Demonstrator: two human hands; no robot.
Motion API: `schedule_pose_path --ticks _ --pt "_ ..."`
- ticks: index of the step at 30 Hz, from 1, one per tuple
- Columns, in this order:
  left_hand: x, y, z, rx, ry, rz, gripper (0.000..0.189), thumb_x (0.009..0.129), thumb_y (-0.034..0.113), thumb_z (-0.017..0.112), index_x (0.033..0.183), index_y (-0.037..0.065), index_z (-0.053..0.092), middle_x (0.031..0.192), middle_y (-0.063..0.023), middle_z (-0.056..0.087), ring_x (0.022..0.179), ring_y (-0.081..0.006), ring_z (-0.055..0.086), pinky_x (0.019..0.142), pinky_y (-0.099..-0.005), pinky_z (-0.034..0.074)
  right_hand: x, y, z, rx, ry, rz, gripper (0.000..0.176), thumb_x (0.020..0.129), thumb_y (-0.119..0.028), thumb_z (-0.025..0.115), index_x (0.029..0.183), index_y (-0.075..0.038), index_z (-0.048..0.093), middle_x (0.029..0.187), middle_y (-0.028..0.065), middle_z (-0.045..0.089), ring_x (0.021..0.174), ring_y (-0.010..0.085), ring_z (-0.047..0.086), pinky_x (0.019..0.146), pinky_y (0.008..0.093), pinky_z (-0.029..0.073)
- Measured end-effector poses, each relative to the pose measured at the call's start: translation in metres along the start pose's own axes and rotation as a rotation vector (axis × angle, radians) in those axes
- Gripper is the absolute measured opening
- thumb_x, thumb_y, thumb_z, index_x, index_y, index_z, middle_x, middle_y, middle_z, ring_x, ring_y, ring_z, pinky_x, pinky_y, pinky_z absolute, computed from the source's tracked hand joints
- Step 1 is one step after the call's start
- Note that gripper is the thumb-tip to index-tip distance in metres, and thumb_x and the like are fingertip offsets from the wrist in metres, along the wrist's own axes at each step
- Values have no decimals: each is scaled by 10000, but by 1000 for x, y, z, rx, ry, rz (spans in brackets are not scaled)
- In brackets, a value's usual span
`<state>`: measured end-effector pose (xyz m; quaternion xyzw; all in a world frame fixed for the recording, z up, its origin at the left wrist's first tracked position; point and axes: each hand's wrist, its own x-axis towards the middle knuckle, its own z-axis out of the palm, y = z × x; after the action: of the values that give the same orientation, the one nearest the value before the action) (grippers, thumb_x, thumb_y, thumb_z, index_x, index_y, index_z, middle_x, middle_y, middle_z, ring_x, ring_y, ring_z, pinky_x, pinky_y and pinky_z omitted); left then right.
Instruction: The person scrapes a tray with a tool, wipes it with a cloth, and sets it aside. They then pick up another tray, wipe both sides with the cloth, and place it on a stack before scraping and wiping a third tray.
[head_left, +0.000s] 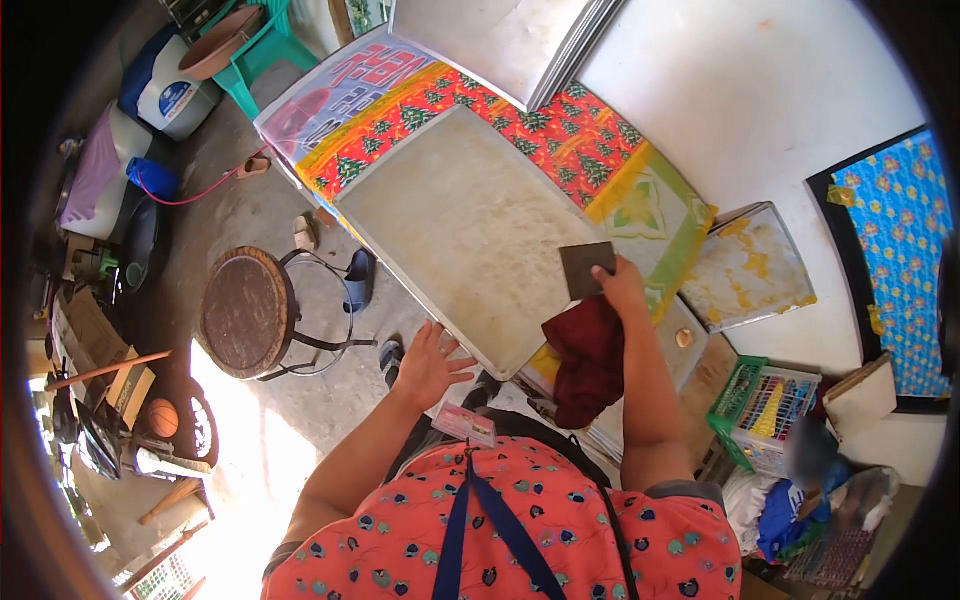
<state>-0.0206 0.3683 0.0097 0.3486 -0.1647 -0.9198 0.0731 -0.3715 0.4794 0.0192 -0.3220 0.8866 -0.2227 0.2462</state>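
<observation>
My right hand point(622, 285) grips a dark, flat square piece point(584, 268) by its right edge, above the near right part of a large metal tray point(450, 210). A pale, uneven film covers the tray's surface. Just below that hand a dark red cloth point(585, 365) hangs over the table's edge. My left hand point(430, 362) is empty, its fingers spread, beside the tray's near left corner. The tray rests on a table covered with a red Christmas-tree cloth point(520, 125).
A round wooden stool point(245, 312) stands left of the table, with a blue slipper point(358, 280) beside it. At right are a smaller stained tray point(750, 265) and plastic baskets point(770, 415). A large panel point(490, 40) leans at the table's far side.
</observation>
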Motion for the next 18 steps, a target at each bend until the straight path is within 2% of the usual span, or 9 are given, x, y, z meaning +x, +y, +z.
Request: schedule_pose_path --ticks 1,5,7,9,11,15,16,17,18 --pt "2 -1 -1 16 -23 -1 732 926 584 306 1492 197 50 1522 -156 159 1255 -479 357 1014 -577 275 -5 -15 8 -190 -8 -19 505 815 -407 636 1070 25 581 1061 238 619 1040 393 573 859 452 466" --pt "11 -1 2 -10 115 38 588 949 539 285 1414 178 287 1338 -154 419 1083 -383 506 925 -558 373 -22 -27 58 -152 -283 -374 549 812 -418 644 1139 16 568 1176 263 559 1148 382 509 999 431 378" --pt "10 1 2 -27 96 66 566 950 527 301 1393 174 317 1285 -144 452 1043 -355 521 915 -551 387 14 -5 31 -109 -15 -76 517 805 -384 660 1118 20 584 1150 267 578 1115 382 538 944 444 419" --pt "9 2 -2 -33 67 65 552 951 520 310 1377 172 336 1262 -137 466 1021 -337 535 905 -538 401 48 8 -16 286 9 34 411 794 -347 675 979 17 634 984 239 634 929 380 612 797 477 479" --pt "12 4 0 -37 53 70 544 950 518 318 1366 170 347 1253 -135 472 1009 -330 545 902 -532 407 54 6 -3 45 117 -48 392 793 -349 672 960 4 633 969 221 638 946 376 603 812 467 471" --pt "15 -2 2 -50 49 74 544 945 516 341 1361 167 341 1245 -136 482 986 -341 563 900 -526 412 -10 -85 67 -241 -340 -353 430 790 -399 657 1011 -32 631 1087 204 623 1075 373 556 913 437 428" --pt "13 0 1 -51 49 73 545 943 515 348 1362 165 336 1239 -137 487 976 -344 569 898 -522 415 1 -76 71 -195 -312 -366 455 783 -401 660 1055 -38 627 1101 211 616 1082 367 556 929 429 419" --pt "10 1 -1 -36 69 85 545 941 507 367 1366 168 333 1225 -131 495 966 -336 577 890 -513 422 17 -63 71 -169 -39 -301 442 796 -379 653 1069 -33 625 1113 200 617 1093 335 561 939 427 413" --pt "6 5 1 -23 88 100 546 938 500 386 1370 170 329 1211 -126 503 956 -328 584 883 -503 429 50 -53 42 -110 -87 -278 392 822 -357 629 1015 -16 639 1062 193 641 1037 321 596 892 439 444"
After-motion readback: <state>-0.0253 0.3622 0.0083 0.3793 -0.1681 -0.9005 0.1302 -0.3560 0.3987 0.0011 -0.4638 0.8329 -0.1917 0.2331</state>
